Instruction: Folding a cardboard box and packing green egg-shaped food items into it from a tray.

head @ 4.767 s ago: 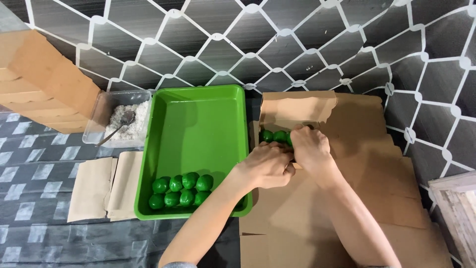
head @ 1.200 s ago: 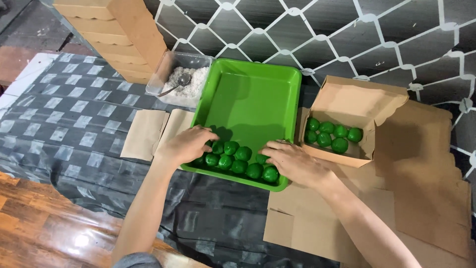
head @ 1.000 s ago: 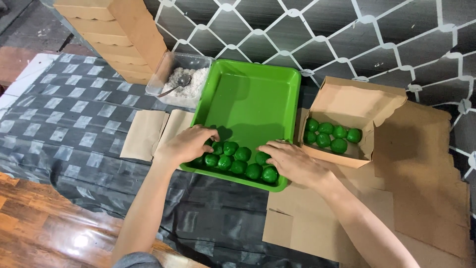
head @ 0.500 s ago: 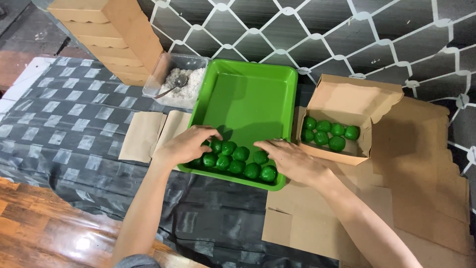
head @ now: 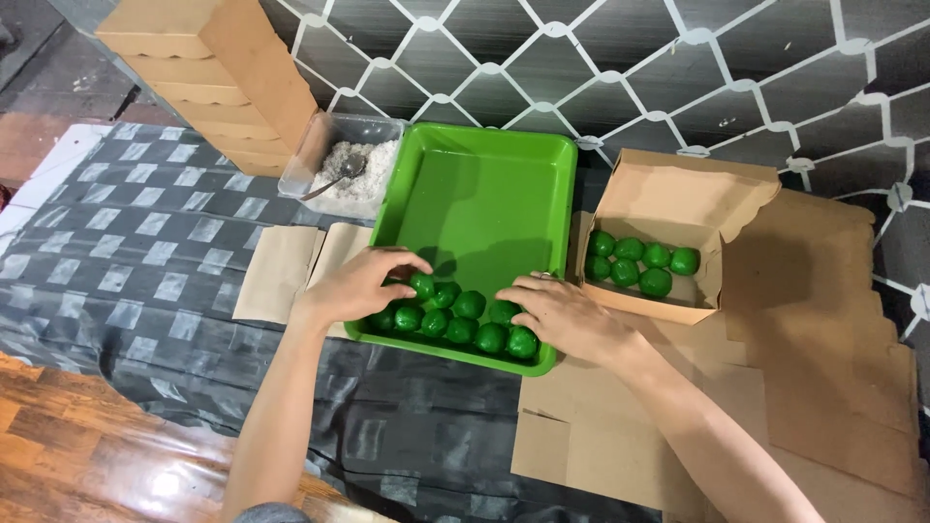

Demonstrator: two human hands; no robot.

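A: Now, where are the green balls (head: 455,320) located?

B: At the centre of the frame, clustered along the near edge of the green tray (head: 484,194). The rest of the tray floor is bare.

A: State of the left hand (head: 360,286)?

B: It rests over the left end of the cluster, fingers curled down, with the fingertips closing on one ball. Whether that ball is lifted clear cannot be told.

A: And the right hand (head: 572,315)?

B: It lies palm-down at the right end of the cluster, fingers loosely together and touching the balls. It grips nothing that can be seen.

A: What is just beside the tray?

B: To the right of centre, an open cardboard box (head: 678,208) holds a second batch of green balls (head: 639,263). Under and around it, toward the right and lower right of the frame, lie flat cardboard sheets (head: 823,339). Left of the tray are folded paper bags (head: 286,276).

A: Further out?

B: In the upper left, a clear container of white powder (head: 373,165) with a spoon (head: 334,177) touches the tray's far left corner. Behind it stands a stack of folded cardboard boxes (head: 213,68). Everything sits on a grey checked cloth (head: 136,252).
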